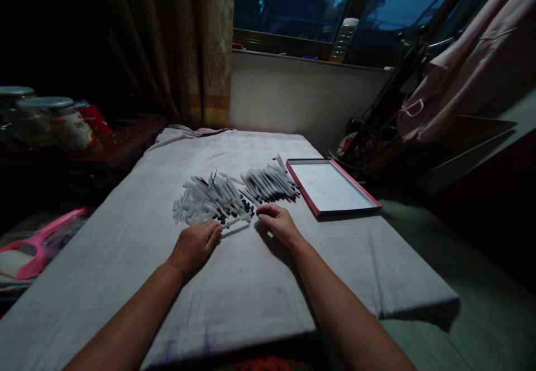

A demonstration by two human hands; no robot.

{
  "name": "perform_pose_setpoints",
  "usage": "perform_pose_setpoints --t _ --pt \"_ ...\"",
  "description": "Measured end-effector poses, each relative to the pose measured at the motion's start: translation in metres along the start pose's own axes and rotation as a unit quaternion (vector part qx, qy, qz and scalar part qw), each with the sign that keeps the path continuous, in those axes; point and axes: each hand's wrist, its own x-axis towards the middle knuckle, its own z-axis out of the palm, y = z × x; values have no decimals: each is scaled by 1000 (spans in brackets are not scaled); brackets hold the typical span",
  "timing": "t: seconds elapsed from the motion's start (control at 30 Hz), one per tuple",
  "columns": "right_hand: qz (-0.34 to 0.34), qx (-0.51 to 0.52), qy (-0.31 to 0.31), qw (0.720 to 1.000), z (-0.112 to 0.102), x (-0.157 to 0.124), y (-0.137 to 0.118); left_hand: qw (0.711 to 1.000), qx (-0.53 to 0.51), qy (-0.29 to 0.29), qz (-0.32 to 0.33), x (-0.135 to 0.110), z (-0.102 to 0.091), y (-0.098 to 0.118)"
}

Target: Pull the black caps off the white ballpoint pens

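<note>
My left hand (198, 242) is closed on one end of a whitish pen barrel (235, 221), which points to the right just above the cloth. My right hand (277, 223) is pinched close to the barrel's far end; whatever sits between its fingertips is too small to make out. Behind my left hand spreads a loose pile of translucent pen barrels (196, 195). Small black pen parts (220, 213) lie scattered along its front and right side. Farther right, a neater row of white pens with dark ends (270, 182) lies beyond my right hand.
A shallow pink-edged box lid (335, 184) with a white inside lies right of the pens. The table wears a pale cloth (251, 293). Jars (62, 123) stand on a dark surface at left, above a pink-handled object (36, 248). A bottle (344, 41) stands on the windowsill.
</note>
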Motion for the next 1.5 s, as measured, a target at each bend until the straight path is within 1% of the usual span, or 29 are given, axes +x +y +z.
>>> perform_pose_setpoints --t 0.07,0.13,0.2,0.3,0.33,0.4,0.53,0.7,0.8,0.9,0.97,1.07,1.13,1.33,1.5 --pt "-23 -43 42 998 -1 3 3 1000 -2 -2 -3 0 0 -1" --pt "-45 -87 70 993 -2 4 4 1000 -6 -4 -5 0 0 0" --pt "-77 -166 85 979 -1 4 5 1000 -10 -3 -7 0 0 0" --pt "-110 -295 94 945 2 4 6 1000 -15 -2 -11 0 0 0" --pt "-108 -313 94 939 3 5 7 1000 -16 0 -11 0 1 0" --pt "-100 -320 93 937 4 6 9 1000 -20 2 -13 1 1 0" --pt "-108 -281 100 948 2 7 12 999 -29 5 -15 1 2 -1" --pt "-114 -263 96 953 0 3 10 999 -42 7 -17 1 1 0" --pt "-102 -206 61 971 4 -2 7 998 -51 8 -19 1 0 0" --pt "-40 -98 8 994 10 -5 5 998 -60 8 -19 1 -1 1" --pt "-10 -44 -18 999 13 -5 3 998 -64 7 -20 1 -1 1" --pt "-3 -12 -39 999 15 -6 0 998 -67 7 -21 1 -2 2" --pt "-1 0 -39 999 14 -6 -2 997 -67 8 -22 1 -2 2" --pt "7 34 -6 999 10 -5 -9 998 -55 22 -24 1 -1 1" --pt "24 55 -10 998 8 -6 -11 998 -50 26 -21 1 0 0"
